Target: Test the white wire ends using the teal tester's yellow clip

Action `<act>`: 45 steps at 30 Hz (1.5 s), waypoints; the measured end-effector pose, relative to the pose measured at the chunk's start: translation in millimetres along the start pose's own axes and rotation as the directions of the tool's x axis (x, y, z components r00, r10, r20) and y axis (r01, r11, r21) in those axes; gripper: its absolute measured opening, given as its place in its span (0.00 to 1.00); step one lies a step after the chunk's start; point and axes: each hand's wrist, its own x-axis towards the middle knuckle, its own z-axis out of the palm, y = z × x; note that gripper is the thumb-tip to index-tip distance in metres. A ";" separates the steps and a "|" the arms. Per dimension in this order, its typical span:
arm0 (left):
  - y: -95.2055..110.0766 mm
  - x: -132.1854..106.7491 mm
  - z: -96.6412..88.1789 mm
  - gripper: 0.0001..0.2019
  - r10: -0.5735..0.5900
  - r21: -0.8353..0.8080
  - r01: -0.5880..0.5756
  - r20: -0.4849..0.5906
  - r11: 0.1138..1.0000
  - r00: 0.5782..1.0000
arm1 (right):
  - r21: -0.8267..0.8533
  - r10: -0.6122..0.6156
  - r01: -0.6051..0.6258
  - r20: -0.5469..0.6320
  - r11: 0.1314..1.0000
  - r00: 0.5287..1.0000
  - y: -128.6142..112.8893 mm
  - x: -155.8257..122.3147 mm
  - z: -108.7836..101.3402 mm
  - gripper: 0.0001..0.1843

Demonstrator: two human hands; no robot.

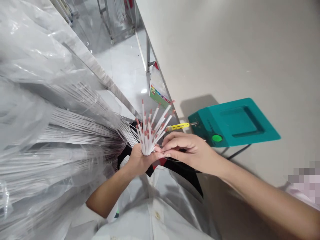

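In the head view, my left hand (140,160) is closed around a bundle of white wires (147,136) with copper-coloured ends that fan out upward. My right hand (183,146) pinches with thumb and fingertips beside my left thumb. What those fingertips hold, if anything, is too small to make out. Just beyond my right hand is a slim yellow piece (180,126) with a metal tip, close to a teal device (240,121) that has a green round button.
Long bundles of white wires (82,126) under clear plastic sheets (30,60) fill the left side. A pale table (225,50) spans the right. On the floor past its edge stand a printed carton (160,90) and a metal-framed cart (120,33). A blurred person shows at far right.
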 end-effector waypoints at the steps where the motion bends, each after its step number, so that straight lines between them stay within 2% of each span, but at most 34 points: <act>1: -0.5 0.1 -0.4 0.07 -0.022 -0.067 0.022 -0.005 0.998 1.000 | 0.114 0.037 -0.034 -0.024 0.993 0.999 2.6 0.5 2.9 0.05; 4: -2.7 -0.2 0.2 0.08 -0.118 -0.264 0.105 -0.033 0.959 0.993 | 0.409 0.184 -0.134 -0.086 0.903 0.979 9.8 0.4 15.9 0.04; 6: -4.0 -0.6 2.6 0.08 -0.147 -0.342 0.122 -0.048 0.932 0.988 | 0.518 0.272 -0.175 -0.117 0.837 0.955 14.5 -0.3 26.5 0.05; 9: -6.0 -0.1 8.7 0.09 -0.160 -0.427 0.113 -0.075 0.897 0.984 | 0.590 0.334 -0.163 -0.193 0.791 0.922 19.5 -0.7 39.3 0.06; 11: -8.0 0.8 13.4 0.09 -0.195 -0.479 0.115 -0.121 0.870 0.973 | 0.543 0.312 -0.120 -0.275 0.831 0.909 20.3 -0.4 43.0 0.07; 12: -9.3 1.4 15.3 0.09 -0.217 -0.493 0.116 -0.153 0.862 0.964 | 0.468 0.271 -0.093 -0.329 0.879 0.905 20.0 -0.3 43.0 0.06; 14: -12.2 2.1 17.7 0.09 -0.239 -0.474 0.113 -0.215 0.873 0.947 | 0.213 0.120 -0.030 -0.421 0.977 0.899 18.6 -0.5 39.8 0.05; 15: -13.5 2.1 18.2 0.08 -0.233 -0.438 0.113 -0.230 0.892 0.945 | 0.062 0.025 0.002 -0.443 0.998 0.896 18.1 -0.7 37.1 0.05; 17: -15.1 1.5 17.7 0.08 -0.205 -0.337 0.122 -0.223 0.934 0.953 | -0.224 -0.155 0.064 -0.417 0.972 0.896 18.2 -1.6 31.1 0.07; 19: -14.8 0.2 16.8 0.09 -0.190 -0.228 0.141 -0.208 0.963 0.960 | -0.479 -0.301 0.115 -0.331 0.870 0.894 20.0 -2.8 26.4 0.07; 21: -12.8 -1.2 16.6 0.08 -0.187 -0.121 0.163 -0.226 0.979 0.956 | -0.697 -0.414 0.153 -0.223 0.701 0.883 22.1 -4.3 24.3 0.07; 23: -10.8 -1.8 17.2 0.07 -0.171 -0.031 0.169 -0.270 0.985 0.947 | -0.833 -0.484 0.177 -0.120 0.524 0.867 23.0 -6.7 24.7 0.06; 25: -10.5 -1.2 17.6 0.08 -0.164 -0.008 0.170 -0.315 0.985 0.935 | -0.876 -0.517 0.233 -0.021 0.421 0.856 22.0 -10.5 26.5 0.07; 26: -11.2 -0.6 17.5 0.08 -0.166 -0.023 0.168 -0.334 0.985 0.928 | -0.870 -0.518 0.266 0.015 0.415 0.855 20.8 -12.8 27.4 0.07; 27: -12.2 0.1 17.2 0.09 -0.173 -0.046 0.168 -0.347 0.985 0.922 | -0.847 -0.505 0.287 0.026 0.448 0.863 19.3 -15.1 28.0 0.07; 28: -13.3 0.6 16.6 0.09 -0.180 -0.066 0.167 -0.355 0.984 0.918 | -0.807 -0.478 0.281 -0.001 0.519 0.879 17.5 -17.2 28.1 0.07; 29: -14.3 1.0 16.0 0.10 -0.182 -0.078 0.165 -0.358 0.983 0.916 | -0.751 -0.436 0.244 -0.064 0.614 0.898 15.5 -18.7 27.8 0.07; 31: -14.5 0.9 15.2 0.11 -0.177 -0.069 0.164 -0.350 0.984 0.920 | -0.585 -0.291 0.086 -0.266 0.806 0.919 11.4 -19.2 25.8 0.07; 33: -11.8 0.0 15.6 0.11 -0.170 -0.033 0.168 -0.331 0.985 0.928 | -0.401 -0.123 -0.054 -0.403 0.914 0.907 8.1 -16.3 23.6 0.07; 36: -5.3 -1.3 17.8 0.09 -0.136 0.041 0.158 -0.328 0.987 0.935 | -0.226 0.057 -0.163 -0.413 0.960 0.909 6.8 -8.6 23.5 0.06; 39: -3.7 -2.0 19.6 0.09 -0.122 0.054 0.149 -0.341 0.987 0.932 | -0.116 0.093 -0.155 -0.421 0.981 0.902 8.7 -2.4 27.8 0.05; 42: -10.5 -2.5 19.9 0.10 -0.142 -0.040 0.137 -0.335 0.990 0.931 | 0.048 0.146 -0.139 -0.440 0.989 0.886 9.9 0.0 33.0 0.06; 45: -19.6 -2.9 20.2 0.12 -0.171 -0.183 0.117 -0.313 0.976 0.934 | 0.265 0.290 -0.188 -0.430 0.946 0.855 9.7 -0.4 37.5 0.07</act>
